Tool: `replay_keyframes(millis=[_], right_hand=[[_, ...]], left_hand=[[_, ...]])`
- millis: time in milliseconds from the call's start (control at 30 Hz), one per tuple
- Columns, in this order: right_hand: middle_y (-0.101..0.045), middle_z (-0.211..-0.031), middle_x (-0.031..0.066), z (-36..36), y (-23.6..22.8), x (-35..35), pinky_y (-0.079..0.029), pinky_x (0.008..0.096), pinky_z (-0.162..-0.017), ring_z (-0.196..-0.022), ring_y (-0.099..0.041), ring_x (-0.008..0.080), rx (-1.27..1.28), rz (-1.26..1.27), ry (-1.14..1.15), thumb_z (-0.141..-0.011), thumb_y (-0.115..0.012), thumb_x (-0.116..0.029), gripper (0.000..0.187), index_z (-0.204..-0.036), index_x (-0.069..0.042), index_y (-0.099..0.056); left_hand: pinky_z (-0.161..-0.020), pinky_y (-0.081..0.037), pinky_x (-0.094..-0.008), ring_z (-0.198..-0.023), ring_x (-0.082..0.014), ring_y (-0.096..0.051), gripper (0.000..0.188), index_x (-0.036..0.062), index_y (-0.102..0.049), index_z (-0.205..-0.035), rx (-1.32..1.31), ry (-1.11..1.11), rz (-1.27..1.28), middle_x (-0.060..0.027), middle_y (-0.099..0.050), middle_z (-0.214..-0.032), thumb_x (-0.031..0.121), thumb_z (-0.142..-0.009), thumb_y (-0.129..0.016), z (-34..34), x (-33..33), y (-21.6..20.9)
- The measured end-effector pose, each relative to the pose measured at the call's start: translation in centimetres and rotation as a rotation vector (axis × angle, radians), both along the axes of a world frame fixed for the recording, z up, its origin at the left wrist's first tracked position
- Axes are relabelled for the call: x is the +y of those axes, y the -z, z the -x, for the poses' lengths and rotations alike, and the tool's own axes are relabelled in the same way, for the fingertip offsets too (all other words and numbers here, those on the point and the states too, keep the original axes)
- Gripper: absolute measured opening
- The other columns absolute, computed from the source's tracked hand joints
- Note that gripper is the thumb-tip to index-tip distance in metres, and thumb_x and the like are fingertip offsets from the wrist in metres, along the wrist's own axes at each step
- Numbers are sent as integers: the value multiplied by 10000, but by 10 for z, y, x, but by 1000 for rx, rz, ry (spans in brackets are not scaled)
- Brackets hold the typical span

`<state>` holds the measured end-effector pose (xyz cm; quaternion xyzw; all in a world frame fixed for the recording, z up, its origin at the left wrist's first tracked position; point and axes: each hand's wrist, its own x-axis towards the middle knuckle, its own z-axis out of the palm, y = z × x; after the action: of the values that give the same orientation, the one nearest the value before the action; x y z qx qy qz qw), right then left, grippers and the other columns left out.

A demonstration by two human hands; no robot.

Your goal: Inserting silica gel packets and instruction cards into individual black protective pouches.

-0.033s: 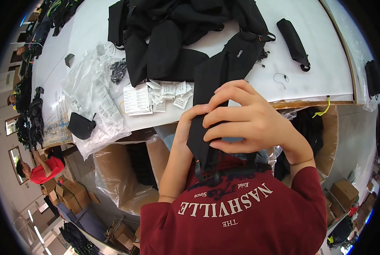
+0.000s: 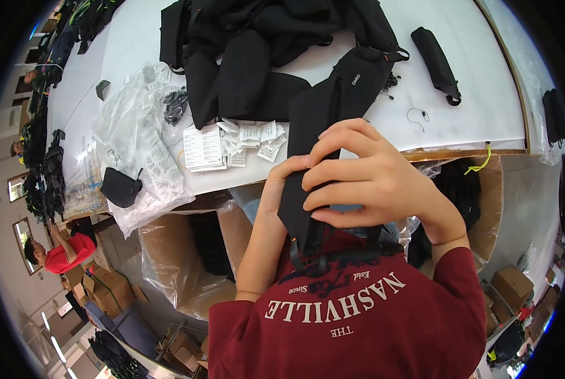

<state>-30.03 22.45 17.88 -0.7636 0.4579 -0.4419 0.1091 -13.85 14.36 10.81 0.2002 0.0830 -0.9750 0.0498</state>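
A long black fabric pouch [image 2: 296, 205] is held upright at the table's front edge, close to my chest. My left hand [image 2: 281, 180] grips its left side, the thumb or forefinger lying across the front. On the right side, my right hand [image 2: 352, 174] curls its fingers round the cloth; its palm side is hidden. A strap loop hangs from the pouch's near end. Beyond it, a black pouch with a small pale print [image 2: 358, 79] lies on the table, and where one ends and the other begins is hard to make out.
Black fabric pieces [image 2: 244, 69] are heaped at the back. White paper labels [image 2: 203, 148], a clear plastic bag [image 2: 128, 120] and a small black pouch [image 2: 121, 187] lie to the left. A rolled black pouch [image 2: 435, 66] lies right. Lined cartons [image 2: 169, 259] stand below the table. A person in red [image 2: 74, 249] is far left.
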Motion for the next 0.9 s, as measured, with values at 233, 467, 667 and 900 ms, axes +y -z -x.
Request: replay_keyframes(millis=[233, 467, 667, 900], right_hand=[[-607, -842, -42, 1, 2, -2, -447, 385, -849, -918, -574, 192, 29, 22, 19, -627, -742, -72, 178, -765, -122, -642], [-593, -830, -26, 0, -2, -1, -462, 384, -871, -913, -572, 191, 43, 52, -43, -637, -742, -87, 166, -767, -102, -640], [-593, -820, -16, -3, 4, -3, -487, 389, -875, -875, -580, 189, 36, 97, -2, -652, -730, -71, 151, -771, -78, -637], [-616, -822, -13, -4, 5, -5, -502, 398, -865, -840, -590, 191, -69, 78, 50, -630, -736, -48, 180, -785, -81, -650]], left_hand=[[-700, -547, -329, -787, -245, -631, 236, 19, -584, -1025, -17, -129, -62, -153, -632, -904, 186, -876, -507, 5, 15, -9], [-766, -532, -302, -849, -198, -617, 225, 38, -567, -1041, -44, -59, 54, -131, -627, -951, 181, -908, -454, -2, 13, 7], [-772, -527, -276, -844, -173, -607, 196, 45, -562, -1013, -441, -21, 958, -109, -620, -936, 170, -924, -440, 0, 25, -7], [-758, -522, -280, -808, -187, -622, 239, 6, -577, -1019, 87, -69, -32, -117, -631, -926, 179, -888, -476, 6, 11, 2]])
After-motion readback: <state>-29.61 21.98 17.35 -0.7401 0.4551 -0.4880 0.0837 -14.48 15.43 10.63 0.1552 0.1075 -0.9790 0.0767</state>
